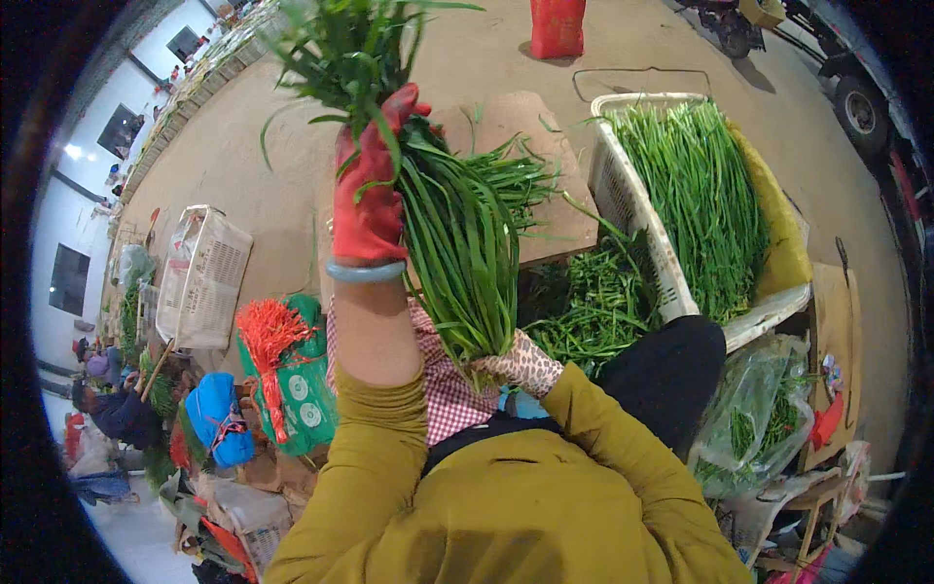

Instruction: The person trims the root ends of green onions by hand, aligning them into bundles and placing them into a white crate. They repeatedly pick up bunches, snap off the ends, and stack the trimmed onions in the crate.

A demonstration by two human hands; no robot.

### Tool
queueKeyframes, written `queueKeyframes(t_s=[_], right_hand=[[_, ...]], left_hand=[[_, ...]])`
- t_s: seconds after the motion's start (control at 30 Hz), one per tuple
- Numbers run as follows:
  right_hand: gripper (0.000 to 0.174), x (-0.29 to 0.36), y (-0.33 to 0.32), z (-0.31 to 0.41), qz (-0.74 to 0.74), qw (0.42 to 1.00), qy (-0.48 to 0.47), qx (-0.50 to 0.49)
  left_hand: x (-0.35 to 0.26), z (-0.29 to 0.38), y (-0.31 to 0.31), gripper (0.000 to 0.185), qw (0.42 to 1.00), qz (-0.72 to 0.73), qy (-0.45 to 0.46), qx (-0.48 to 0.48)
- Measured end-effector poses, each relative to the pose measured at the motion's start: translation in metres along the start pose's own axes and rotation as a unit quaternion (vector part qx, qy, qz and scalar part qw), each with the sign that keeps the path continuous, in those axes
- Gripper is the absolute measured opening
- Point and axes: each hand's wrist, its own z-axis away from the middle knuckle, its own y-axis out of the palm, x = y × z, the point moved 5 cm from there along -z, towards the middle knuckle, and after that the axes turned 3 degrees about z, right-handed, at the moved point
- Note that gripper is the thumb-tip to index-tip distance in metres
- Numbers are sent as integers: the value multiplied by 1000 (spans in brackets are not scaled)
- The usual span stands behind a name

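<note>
A long bunch of green leafy stalks (467, 241) stretches across in front of me, its leafy top bending over at the upper left. My left hand (372, 190), in a red rubber glove with a pale bangle at the wrist, is closed around its upper part. Near my lap, my right hand (522, 363), in a leopard-print glove, grips the lower end. More cut greens (511, 179) lie loose on a brown board (540, 124) behind the bunch. Beneath the board's right edge is a heap of loose greens (598, 306). The fingers of both hands are partly hidden by the leaves.
A white plastic crate (642, 212) packed with upright greens (693, 190) stands at the right, beside a clear bag of greens (759, 416). At the left are an empty-looking white crate (208, 277), orange-red ties (273, 336), a green package (303, 409) and another person (120, 416).
</note>
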Motion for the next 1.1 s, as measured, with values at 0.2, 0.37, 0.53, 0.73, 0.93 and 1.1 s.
queueKeyframes(t_s=[0.2,0.37,0.53,0.73,0.93,1.1], right_hand=[[58,-10,38,5,-70,988,-111,80],[51,-8,50,0,94,973,-198,74],[37,-19,27,-3,226,945,-222,-88],[57,27,-60,47,281,936,-159,-141],[46,185,-150,129,678,704,22,-212],[25,223,-111,103,814,573,38,-87]], left_hand=[[3,0,5,25,984,89,-44,-146],[15,-7,1,22,990,30,-37,-129],[46,-21,14,22,997,38,21,-70],[45,-18,-24,37,982,175,-41,-57],[-2,-34,-100,69,953,-100,92,-269],[2,-12,42,68,978,-99,76,166]])
